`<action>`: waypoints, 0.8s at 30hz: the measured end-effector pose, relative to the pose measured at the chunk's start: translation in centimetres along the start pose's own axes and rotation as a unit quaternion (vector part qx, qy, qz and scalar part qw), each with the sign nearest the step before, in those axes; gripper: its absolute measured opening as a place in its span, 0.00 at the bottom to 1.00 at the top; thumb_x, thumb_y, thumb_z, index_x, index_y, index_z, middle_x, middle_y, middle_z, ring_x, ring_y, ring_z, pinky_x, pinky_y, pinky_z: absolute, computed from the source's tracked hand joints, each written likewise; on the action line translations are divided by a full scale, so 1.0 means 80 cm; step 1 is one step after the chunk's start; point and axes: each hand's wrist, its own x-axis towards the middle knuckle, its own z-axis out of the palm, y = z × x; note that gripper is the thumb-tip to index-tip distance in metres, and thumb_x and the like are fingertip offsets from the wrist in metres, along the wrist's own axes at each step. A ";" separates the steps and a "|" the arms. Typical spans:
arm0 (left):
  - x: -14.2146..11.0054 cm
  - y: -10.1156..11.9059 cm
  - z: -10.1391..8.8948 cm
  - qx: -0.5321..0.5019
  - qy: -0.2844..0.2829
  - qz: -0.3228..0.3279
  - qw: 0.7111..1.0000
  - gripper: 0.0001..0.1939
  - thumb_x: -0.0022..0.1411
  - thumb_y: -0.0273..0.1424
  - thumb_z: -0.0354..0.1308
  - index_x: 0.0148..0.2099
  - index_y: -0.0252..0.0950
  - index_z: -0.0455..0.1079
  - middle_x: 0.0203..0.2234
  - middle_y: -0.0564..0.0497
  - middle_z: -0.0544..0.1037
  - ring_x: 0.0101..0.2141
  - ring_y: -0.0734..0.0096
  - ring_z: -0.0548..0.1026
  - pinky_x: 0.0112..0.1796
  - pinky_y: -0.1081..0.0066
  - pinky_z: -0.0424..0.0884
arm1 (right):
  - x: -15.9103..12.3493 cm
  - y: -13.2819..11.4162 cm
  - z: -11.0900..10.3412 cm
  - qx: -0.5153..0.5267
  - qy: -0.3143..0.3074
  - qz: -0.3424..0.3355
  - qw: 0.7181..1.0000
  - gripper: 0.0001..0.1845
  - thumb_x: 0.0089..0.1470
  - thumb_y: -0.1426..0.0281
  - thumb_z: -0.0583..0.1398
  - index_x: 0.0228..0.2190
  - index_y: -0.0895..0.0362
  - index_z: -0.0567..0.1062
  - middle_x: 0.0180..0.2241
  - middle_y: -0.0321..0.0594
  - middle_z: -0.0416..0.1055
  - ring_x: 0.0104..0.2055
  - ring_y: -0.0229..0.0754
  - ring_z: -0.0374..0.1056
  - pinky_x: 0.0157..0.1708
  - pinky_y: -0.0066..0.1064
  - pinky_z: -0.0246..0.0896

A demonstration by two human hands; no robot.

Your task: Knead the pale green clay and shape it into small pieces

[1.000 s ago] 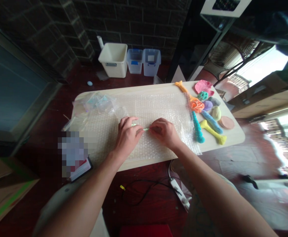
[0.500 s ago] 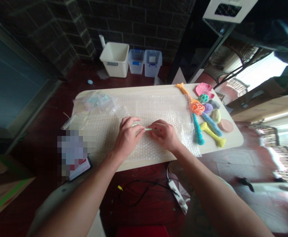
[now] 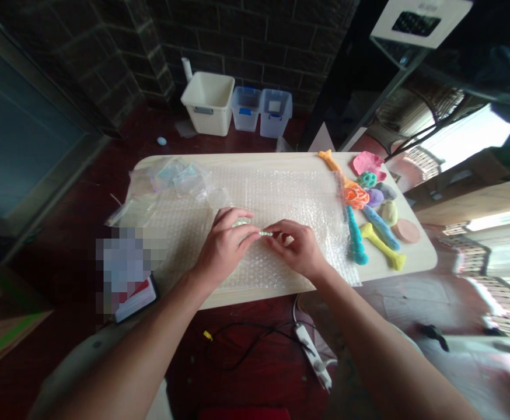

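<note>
A strand of small pale green beads (image 3: 265,233) stretches between my fingertips, above the middle of the bubble wrap (image 3: 276,195). My left hand (image 3: 225,245) pinches one end between thumb and forefinger, and more of the pale green strand shows in the curl of its fingers. On the other side, my right hand (image 3: 297,245) is closed at the fingertips on the strand's right end. How the strand runs inside each hand is hidden.
Clear plastic bags (image 3: 178,178) lie at the table's left. Coloured clay-like pieces crowd the right, among them a yellow bone shape (image 3: 384,246), a teal stick (image 3: 357,239) and an orange piece (image 3: 355,195). Storage bins (image 3: 211,108) stand beyond. A power strip (image 3: 313,356) lies below.
The camera view has shifted slightly, so the table and its things appear a little displaced. Both hands keep their pinch on the beads, with only small finger movement.
</note>
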 end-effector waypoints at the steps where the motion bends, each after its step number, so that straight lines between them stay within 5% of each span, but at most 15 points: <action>1: 0.000 0.000 0.000 0.000 -0.002 0.001 1.000 0.05 0.68 0.29 0.63 0.41 0.38 0.81 0.46 0.44 0.78 0.51 0.58 0.74 0.52 0.54 0.74 | 0.000 0.000 0.000 0.001 0.000 0.000 1.000 0.07 0.60 0.73 0.64 0.40 0.57 0.82 0.30 0.38 0.77 0.29 0.37 0.71 0.30 0.28 0.66; 10: 0.001 0.002 0.000 -0.017 0.011 -0.029 0.999 0.09 0.64 0.29 0.67 0.47 0.38 0.79 0.47 0.44 0.78 0.51 0.58 0.75 0.53 0.54 0.74 | 0.000 -0.002 -0.002 0.008 -0.002 0.009 1.000 0.07 0.61 0.72 0.64 0.40 0.57 0.82 0.29 0.38 0.76 0.28 0.36 0.70 0.29 0.28 0.66; 24: 0.003 0.001 0.002 -0.036 0.015 -0.047 0.998 0.03 0.66 0.29 0.65 0.41 0.39 0.81 0.46 0.45 0.79 0.50 0.60 0.77 0.52 0.56 0.74 | -0.002 -0.003 -0.003 0.049 0.006 0.039 0.998 0.12 0.60 0.69 0.64 0.45 0.58 0.80 0.31 0.40 0.80 0.30 0.38 0.75 0.29 0.28 0.69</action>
